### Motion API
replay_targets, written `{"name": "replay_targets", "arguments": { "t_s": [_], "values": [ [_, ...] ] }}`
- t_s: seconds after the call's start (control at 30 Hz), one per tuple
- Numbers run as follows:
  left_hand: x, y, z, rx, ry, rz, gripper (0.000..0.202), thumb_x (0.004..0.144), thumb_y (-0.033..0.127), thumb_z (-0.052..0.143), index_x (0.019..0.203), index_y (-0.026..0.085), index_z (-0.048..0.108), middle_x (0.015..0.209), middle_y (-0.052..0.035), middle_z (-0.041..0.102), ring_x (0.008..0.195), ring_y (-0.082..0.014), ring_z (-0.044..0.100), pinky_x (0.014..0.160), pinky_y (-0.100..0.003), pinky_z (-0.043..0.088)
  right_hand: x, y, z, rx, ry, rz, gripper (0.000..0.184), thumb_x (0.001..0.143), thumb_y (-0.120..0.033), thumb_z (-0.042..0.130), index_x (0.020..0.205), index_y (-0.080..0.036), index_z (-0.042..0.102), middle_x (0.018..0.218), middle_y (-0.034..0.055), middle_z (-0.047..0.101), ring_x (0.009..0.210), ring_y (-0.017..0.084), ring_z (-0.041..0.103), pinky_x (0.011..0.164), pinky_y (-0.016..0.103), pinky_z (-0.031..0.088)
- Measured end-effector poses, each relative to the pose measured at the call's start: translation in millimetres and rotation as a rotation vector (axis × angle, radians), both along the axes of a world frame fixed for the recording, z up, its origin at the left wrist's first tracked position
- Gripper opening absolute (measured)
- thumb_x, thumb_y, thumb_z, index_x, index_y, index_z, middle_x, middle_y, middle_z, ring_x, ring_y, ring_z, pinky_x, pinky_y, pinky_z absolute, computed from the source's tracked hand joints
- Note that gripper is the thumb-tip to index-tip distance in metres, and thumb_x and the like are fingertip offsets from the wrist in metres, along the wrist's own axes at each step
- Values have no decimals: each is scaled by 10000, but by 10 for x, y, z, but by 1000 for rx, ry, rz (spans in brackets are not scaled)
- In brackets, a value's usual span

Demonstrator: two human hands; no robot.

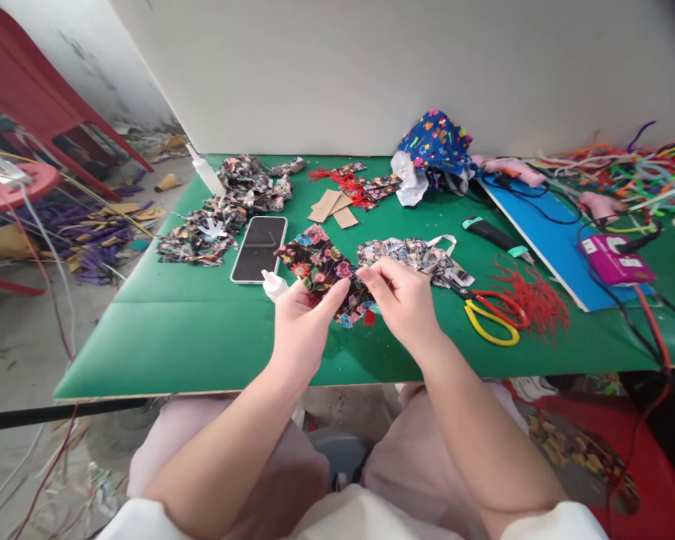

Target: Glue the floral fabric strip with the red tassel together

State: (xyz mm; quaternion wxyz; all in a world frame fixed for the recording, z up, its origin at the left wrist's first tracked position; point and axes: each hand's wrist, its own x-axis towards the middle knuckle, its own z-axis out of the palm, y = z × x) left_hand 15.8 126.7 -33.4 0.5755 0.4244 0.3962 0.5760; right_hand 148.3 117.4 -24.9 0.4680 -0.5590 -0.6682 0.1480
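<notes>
A black floral fabric piece [320,264] is stretched between my two hands just above the green table. My left hand [307,322] pinches it from below, thumb on top. At its right edge, my right hand [402,300] closes thumb and finger on the cloth. A bit of red tassel [370,318] shows under the fabric. Close to my left hand lie a white bottle tip [274,285] and a phone [259,249] with a dark screen. Beyond my right hand is a crumpled pale patterned cloth [413,253], with red-and-yellow-handled scissors [492,319] beside it.
Red threads [532,300], a utility knife [495,237], a blue board [532,236] and a purple box with cables [616,259] occupy the right. Cardboard pieces [331,207], red-tasselled fabric [365,187], a blue patterned cloth [436,146] and scraps [247,184] lie farther back.
</notes>
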Motion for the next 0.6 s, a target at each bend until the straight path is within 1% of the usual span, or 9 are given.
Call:
{"name": "replay_targets", "arguments": {
  "t_s": [0.07,0.13,0.23,0.3,0.47,0.53,0.6],
  "values": [
    [2,-7,6,4,-10,-14,129,704,208,727,829,180,710,855,1,727,792,-135,648,744,-237,507,-6,8,-14,26,-66,-14,319,911,-363,467,646,-188,434,535,-60,374,505,69,353,530,233,266],
    [0,-11,11,-4,-34,-39,131,709,200,724,838,184,711,872,2,730,806,-132,651,758,-234,512,-12,13,-13,17,-59,-5,338,924,-353,436,630,-192,389,534,-61,344,502,70,336,521,232,256],
    [-9,-14,19,-26,-85,-85,132,719,190,719,851,192,712,892,6,732,816,-121,655,773,-224,516,-18,13,13,-87,91,55,380,926,-369,417,602,-198,316,529,-67,288,495,68,302,494,224,241],
    [-18,-15,27,-37,-109,-105,133,721,187,718,854,196,714,893,7,733,814,-116,656,774,-219,518,-22,16,28,-170,225,117,403,919,-404,420,592,-198,306,538,-65,274,506,70,289,484,221,235],
    [-28,-24,61,-50,-124,-114,147,710,201,726,856,200,712,912,-1,733,825,-127,662,797,-238,515,-46,42,-26,-275,494,236,424,881,-489,461,595,-195,353,587,-53,279,558,83,294,508,216,264],
    [-28,-25,71,-55,-109,-102,151,699,213,735,847,203,712,906,0,734,817,-133,664,791,-247,516,-53,60,-76,-304,572,253,417,855,-514,494,604,-197,391,606,-47,298,579,89,317,528,216,292],
    [-26,-24,73,-51,-94,-86,140,693,218,738,830,202,712,883,4,734,795,-132,662,771,-248,519,-54,78,-120,-315,629,248,404,840,-547,494,632,-203,451,625,-39,348,600,98,361,549,220,327]
  ]
}}
